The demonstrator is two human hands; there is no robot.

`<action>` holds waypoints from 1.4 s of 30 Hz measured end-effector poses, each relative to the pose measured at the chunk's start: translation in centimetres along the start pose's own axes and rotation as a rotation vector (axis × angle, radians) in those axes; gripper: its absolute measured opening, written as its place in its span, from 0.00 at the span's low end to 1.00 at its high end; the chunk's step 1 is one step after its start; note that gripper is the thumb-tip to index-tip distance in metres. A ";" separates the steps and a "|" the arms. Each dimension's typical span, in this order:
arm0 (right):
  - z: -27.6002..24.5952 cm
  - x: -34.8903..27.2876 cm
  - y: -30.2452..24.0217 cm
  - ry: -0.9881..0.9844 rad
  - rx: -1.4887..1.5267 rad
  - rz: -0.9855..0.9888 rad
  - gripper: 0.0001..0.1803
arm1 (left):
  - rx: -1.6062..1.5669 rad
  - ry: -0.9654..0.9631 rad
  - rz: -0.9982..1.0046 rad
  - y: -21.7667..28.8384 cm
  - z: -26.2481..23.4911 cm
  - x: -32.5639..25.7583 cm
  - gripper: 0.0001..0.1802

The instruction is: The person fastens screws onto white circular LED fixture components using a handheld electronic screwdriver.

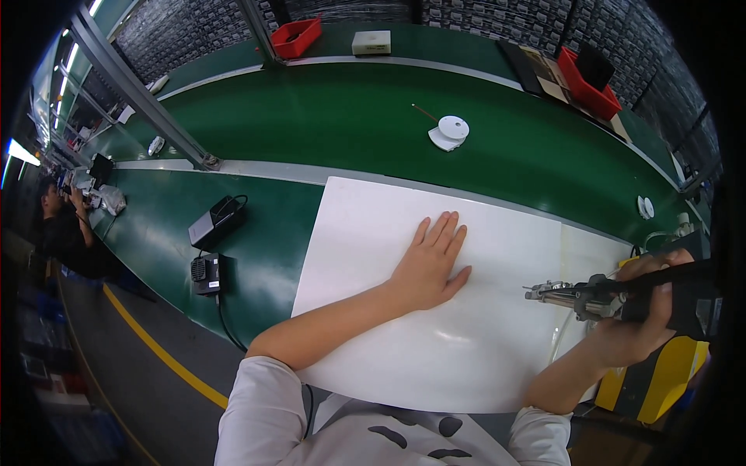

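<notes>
My left hand (431, 268) lies flat on a large white sheet (373, 326) covering the bench in front of me, fingers stretched and slightly spread, palm down. On the right, my right hand (649, 318) is curled round the dark body of a black tool with a metal nozzle-like front end (571, 297). That metal end points left over the sheet, toward my left hand. The tool's dark body partly hides my right fingers, and its far end is lost in the dark rim of the picture.
A white round part (453, 126) rests on the green conveyor belt (311, 116). Left of the sheet sit a black-and-grey box (217, 223) and a small corded black device (206, 276). A yellow-and-black machine (657, 380) stands at lower right. Another person (66, 233) works at far left.
</notes>
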State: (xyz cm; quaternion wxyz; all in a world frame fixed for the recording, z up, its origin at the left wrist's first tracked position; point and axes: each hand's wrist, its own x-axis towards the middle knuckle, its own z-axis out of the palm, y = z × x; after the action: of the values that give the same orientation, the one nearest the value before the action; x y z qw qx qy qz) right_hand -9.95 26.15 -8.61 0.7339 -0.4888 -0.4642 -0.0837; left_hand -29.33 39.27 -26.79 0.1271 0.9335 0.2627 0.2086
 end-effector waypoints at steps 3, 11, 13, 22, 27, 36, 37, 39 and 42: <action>0.1 0.0 -0.2 -0.009 0.022 0.002 0.20 | 0.008 0.005 -0.004 0.0 -0.1 -0.1 0.36; 0.0 -0.1 -0.2 0.016 0.032 0.030 0.21 | -0.032 0.001 0.005 -0.1 0.0 0.1 0.36; -0.4 -0.1 0.0 -0.030 0.009 -0.004 0.21 | -0.055 -0.012 0.009 -0.1 0.1 0.2 0.36; -0.2 -0.1 -0.1 -0.032 -0.022 -0.027 0.21 | -0.089 -0.005 0.010 -0.3 0.1 0.4 0.35; 0.1 -0.1 -0.2 -0.025 -0.051 -0.034 0.21 | -0.091 0.005 0.023 -0.5 0.2 0.5 0.35; -0.1 -0.1 -0.3 -0.033 -0.049 -0.012 0.21 | -0.094 0.004 0.025 -0.4 0.1 0.7 0.35; -0.2 -0.1 -0.2 -0.042 -0.054 -0.018 0.21 | -0.094 0.004 0.026 -0.4 0.1 0.7 0.35; -0.1 -0.1 -0.3 -0.038 -0.041 -0.010 0.21 | -0.097 0.002 0.023 -0.4 0.1 0.6 0.35; 0.1 -0.2 -0.5 -0.027 -0.023 0.003 0.21 | -0.098 0.008 0.027 -0.4 0.1 0.6 0.35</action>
State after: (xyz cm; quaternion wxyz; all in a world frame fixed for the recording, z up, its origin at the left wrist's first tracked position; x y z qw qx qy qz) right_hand -10.40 25.90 -8.46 0.7220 -0.4992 -0.4722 -0.0812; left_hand -28.99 39.97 -26.82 0.1688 0.9287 0.2401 0.2267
